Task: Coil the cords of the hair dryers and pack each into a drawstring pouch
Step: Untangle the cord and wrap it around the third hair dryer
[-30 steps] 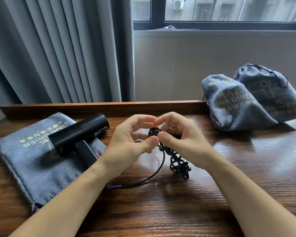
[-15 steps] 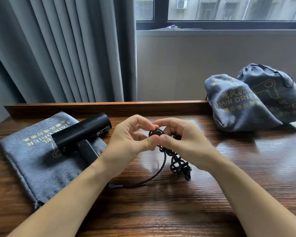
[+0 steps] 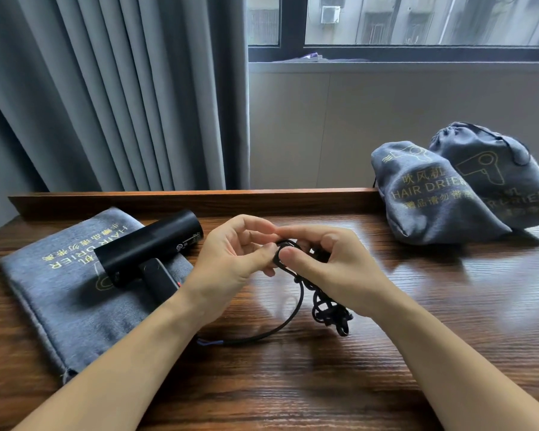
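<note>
Both hands, left hand (image 3: 227, 269) and right hand (image 3: 333, 269), around black cord (image 3: 324, 306).

Black hair dryer (image 3: 148, 244), grey yellow-lettered pouches (image 3: 430, 194), wood-grain brown table (image 3: 293, 384).

Black hair dryer (image 3: 150, 247) laid across flat grey pouch (image 3: 66, 293) at left, its black cord (image 3: 296, 293) held looped and bunched mid-counter, two filled grey pouches (image 3: 430, 197) cinched, touching, at far right
</note>
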Motion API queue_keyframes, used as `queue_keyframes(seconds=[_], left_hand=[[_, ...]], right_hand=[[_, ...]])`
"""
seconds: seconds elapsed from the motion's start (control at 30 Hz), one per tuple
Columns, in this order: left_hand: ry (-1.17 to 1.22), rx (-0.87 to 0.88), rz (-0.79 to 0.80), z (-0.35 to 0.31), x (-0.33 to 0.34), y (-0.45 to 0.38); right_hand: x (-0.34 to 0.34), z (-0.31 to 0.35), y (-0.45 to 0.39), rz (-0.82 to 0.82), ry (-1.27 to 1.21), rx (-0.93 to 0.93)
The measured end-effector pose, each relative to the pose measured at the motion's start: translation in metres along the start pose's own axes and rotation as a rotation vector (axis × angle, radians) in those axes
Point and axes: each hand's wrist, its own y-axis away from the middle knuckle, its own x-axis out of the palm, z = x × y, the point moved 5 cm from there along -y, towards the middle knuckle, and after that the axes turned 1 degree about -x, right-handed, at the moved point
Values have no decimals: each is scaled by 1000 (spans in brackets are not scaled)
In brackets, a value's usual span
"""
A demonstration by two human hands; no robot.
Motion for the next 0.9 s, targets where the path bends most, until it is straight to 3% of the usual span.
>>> queue_keyframes(seconds=[0.2,0.33,0.53,0.73,0.8,0.9], left_hand=[[-402,239,-122,-4,4,8],[-347,229,-67,-1,5,7],[-315,198,109,3,12,9],[-710,263,67,6,11,10],[-651,208,78,8,12,8],[-314,-10,38,15,9,-1]], right_hand=[[0,-4,-5,-102,81,49],[-1,-11,-3,-162,19,71],[-10,-22,-6,-187,-225,157],[-8,-23,-10,-150,-582,211],[-8,-22,-10,-96,-674,214],[-9,-20,-9,-3,-729,203]])
